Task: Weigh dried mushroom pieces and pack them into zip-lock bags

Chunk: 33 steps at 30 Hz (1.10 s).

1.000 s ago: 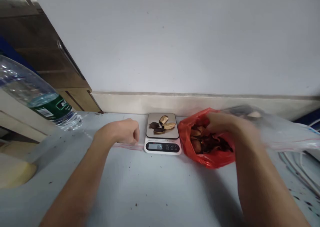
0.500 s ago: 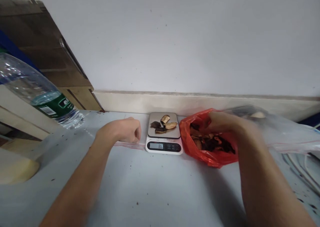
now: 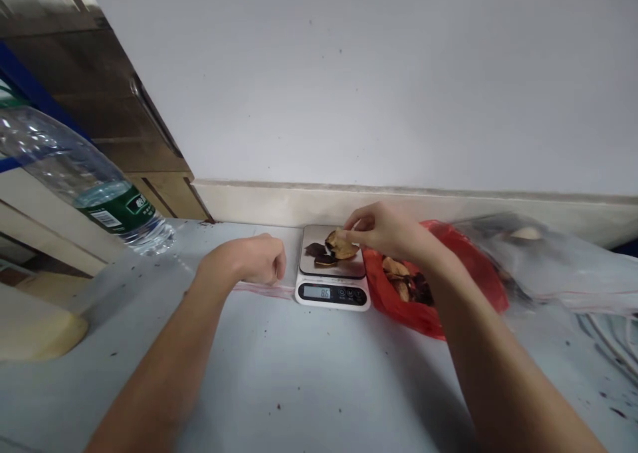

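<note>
A small white kitchen scale [image 3: 333, 293] stands before me, its display reading about 8.6. Several dried brown slices [image 3: 326, 260] lie on its plate. My right hand [image 3: 381, 229] pinches a tan dried slice [image 3: 341, 244] at the plate, over the other pieces; whether it touches them I cannot tell. Left of the scale, my left hand [image 3: 259, 260] rests closed on a clear zip bag [image 3: 264, 290] with a pink seal line; its curled fingers hide anything they grip. The red plastic bag [image 3: 413, 313], right of the scale, holds more dried pieces, partly covered by my right forearm.
A large water bottle [image 3: 117, 207] with a green label stands at the left. Near it is a blurred pale container [image 3: 44, 327]. Clear plastic bags [image 3: 563, 260] lie at the right, with white cables [image 3: 608, 340] below them. A white wall [image 3: 373, 94] rises behind the table.
My right hand has come out of the red bag and moved left to the scale with a dried slice. My left hand keeps its place and closed shape.
</note>
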{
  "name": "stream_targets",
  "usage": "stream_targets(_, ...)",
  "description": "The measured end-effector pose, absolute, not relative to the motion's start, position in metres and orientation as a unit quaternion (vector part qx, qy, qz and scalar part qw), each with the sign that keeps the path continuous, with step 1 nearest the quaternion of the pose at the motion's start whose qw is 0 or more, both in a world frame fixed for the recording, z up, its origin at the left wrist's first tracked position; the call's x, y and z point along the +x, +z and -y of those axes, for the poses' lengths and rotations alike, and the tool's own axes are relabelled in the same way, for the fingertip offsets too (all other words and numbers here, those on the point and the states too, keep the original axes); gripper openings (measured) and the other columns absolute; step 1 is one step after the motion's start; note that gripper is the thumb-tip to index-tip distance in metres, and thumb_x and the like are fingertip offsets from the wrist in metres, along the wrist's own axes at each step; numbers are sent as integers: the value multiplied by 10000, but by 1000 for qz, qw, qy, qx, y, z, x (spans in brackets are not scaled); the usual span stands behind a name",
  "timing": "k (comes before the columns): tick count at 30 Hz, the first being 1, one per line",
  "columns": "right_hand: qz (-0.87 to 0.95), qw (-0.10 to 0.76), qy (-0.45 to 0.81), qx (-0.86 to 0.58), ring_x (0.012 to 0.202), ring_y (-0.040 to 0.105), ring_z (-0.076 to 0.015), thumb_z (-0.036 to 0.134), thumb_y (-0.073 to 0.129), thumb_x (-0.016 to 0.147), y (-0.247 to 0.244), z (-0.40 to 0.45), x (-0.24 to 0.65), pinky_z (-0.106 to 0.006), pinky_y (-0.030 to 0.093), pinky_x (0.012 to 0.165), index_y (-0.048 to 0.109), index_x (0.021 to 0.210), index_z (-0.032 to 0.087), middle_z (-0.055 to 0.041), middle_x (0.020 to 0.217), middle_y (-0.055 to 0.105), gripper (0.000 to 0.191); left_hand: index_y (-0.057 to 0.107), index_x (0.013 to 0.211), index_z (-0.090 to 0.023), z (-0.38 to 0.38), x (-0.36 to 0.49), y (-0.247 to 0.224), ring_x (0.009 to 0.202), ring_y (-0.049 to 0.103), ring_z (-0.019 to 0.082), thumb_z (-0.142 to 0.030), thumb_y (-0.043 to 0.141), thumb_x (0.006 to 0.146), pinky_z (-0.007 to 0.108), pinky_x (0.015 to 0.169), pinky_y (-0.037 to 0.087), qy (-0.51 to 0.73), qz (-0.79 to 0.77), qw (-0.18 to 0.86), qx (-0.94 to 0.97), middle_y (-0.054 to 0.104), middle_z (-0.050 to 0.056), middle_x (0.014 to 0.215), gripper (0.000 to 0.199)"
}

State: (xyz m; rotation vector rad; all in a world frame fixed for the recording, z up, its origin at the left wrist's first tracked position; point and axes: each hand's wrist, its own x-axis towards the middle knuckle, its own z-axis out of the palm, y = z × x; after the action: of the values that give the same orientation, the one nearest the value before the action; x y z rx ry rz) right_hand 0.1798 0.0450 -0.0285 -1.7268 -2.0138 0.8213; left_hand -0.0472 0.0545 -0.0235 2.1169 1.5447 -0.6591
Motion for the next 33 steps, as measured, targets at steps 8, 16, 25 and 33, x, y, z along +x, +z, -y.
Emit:
stream_targets(8, 721, 186, 225, -628, 634, 675, -177, 343, 667, 861, -16, -44, 192, -263, 462, 572, 793, 859, 207, -36, 750, 787, 186, 678, 751, -194, -59, -46, -32, 627, 628, 180, -25, 548, 506, 244, 485, 404, -261, -573, 218, 746, 759, 39, 854, 325)
stream_targets(16, 715, 224, 193, -633, 683, 695, -189, 262, 644, 855, -4, -36, 198, -278, 493, 628, 783, 878, 204, -50, 815, 799, 153, 631, 818, -202, -59, -60, -20, 773, 656, 193, -59, 535, 623, 250, 588, 430, -233, -575, 213, 755, 742, 45, 925, 260)
stream_targets(25, 801, 243, 280, -470, 800, 715, -186, 250, 537, 983, -20, -33, 174, -294, 529, 742, 713, 1224, 237, -33, 930, 788, 298, 614, 875, -223, -55, -70, 0, 867, 688, 227, -274, 569, 815, 306, 706, 490, 20, -556, 165, 815, 721, 44, 913, 91)
stream_targets(33, 846, 202, 236, -433, 618, 533, -133, 309, 529, 1022, -27, -32, 152, -271, 394, 630, 652, 782, 191, 0, 703, 650, 294, 521, 772, -225, -50, -59, -2, 774, 654, 184, -294, 590, 809, 286, 691, 488, 229, -467, 99, 849, 665, 8, 788, 104)
